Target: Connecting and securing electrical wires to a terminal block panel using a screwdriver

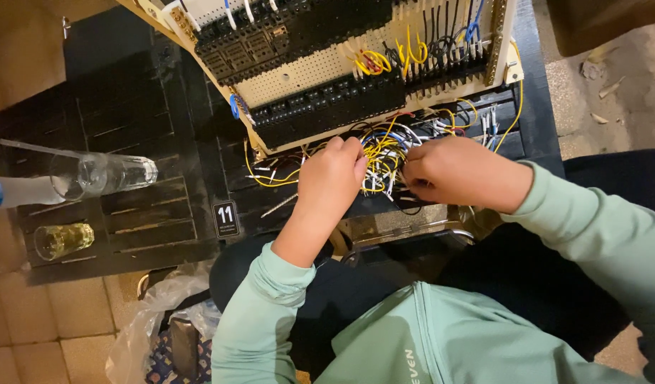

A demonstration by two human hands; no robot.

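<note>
A large cream perforated board (309,75) with rows of black sockets and yellow, black and blue jumper wires lies tilted on a black slatted table (128,121). Below its near edge sits a tangle of loose wires (384,153), yellow, white, blue and red. My left hand (331,174) rests with curled fingers on the left side of the tangle, fingertips among the wires. My right hand (452,174) is closed on its right side, pinching wires. Both sleeves are pale green.
A tall clear glass (103,173) and a bottle with a blue cap (14,190) stand at the table's left. A small glass of yellowish liquid (62,240) stands nearer. A small black number tag (225,218) sits at the table's edge. A plastic bag (164,327) lies on the tiled floor.
</note>
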